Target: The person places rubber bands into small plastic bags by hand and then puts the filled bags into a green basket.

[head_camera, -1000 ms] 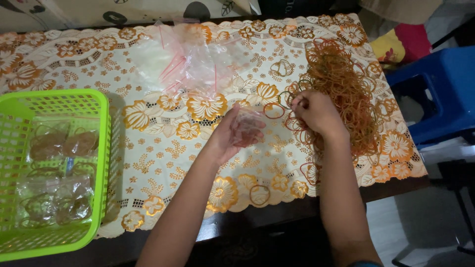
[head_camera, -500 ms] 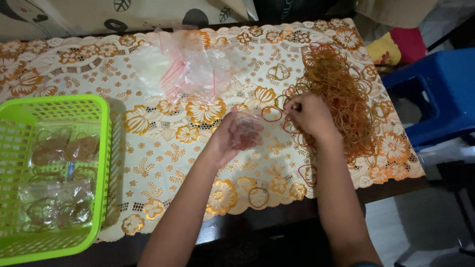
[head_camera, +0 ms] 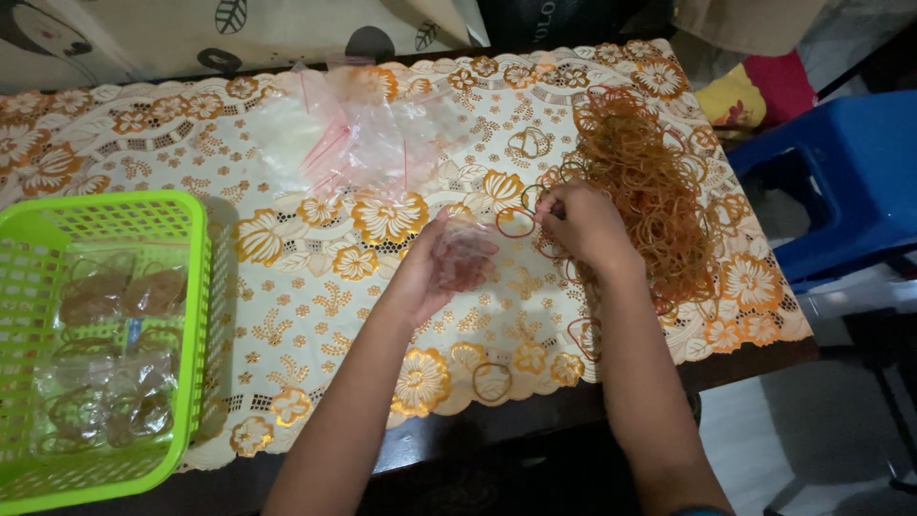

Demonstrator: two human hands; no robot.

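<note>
Small clear bag (head_camera: 465, 260) | mouth up-right toward bands | left hand (head_camera: 428, 272) grip clamped on it | right hand (head_camera: 585, 226) pinching rubber band (head_camera: 517, 222)

Two hands: left hand (head_camera: 425, 277), right hand (head_camera: 585, 227). One small clear bag (head_camera: 463, 258) in the left hand. One heap of rubber bands (head_camera: 650, 182), far right, too many to count. One green basket (head_camera: 29, 248), near left. One pile of clear bags (head_camera: 353, 143), far centre. One blue stool (head_camera: 841, 182), right.

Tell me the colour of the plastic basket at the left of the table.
Bright lime green plastic lattice basket, seen best in the head view.
</note>
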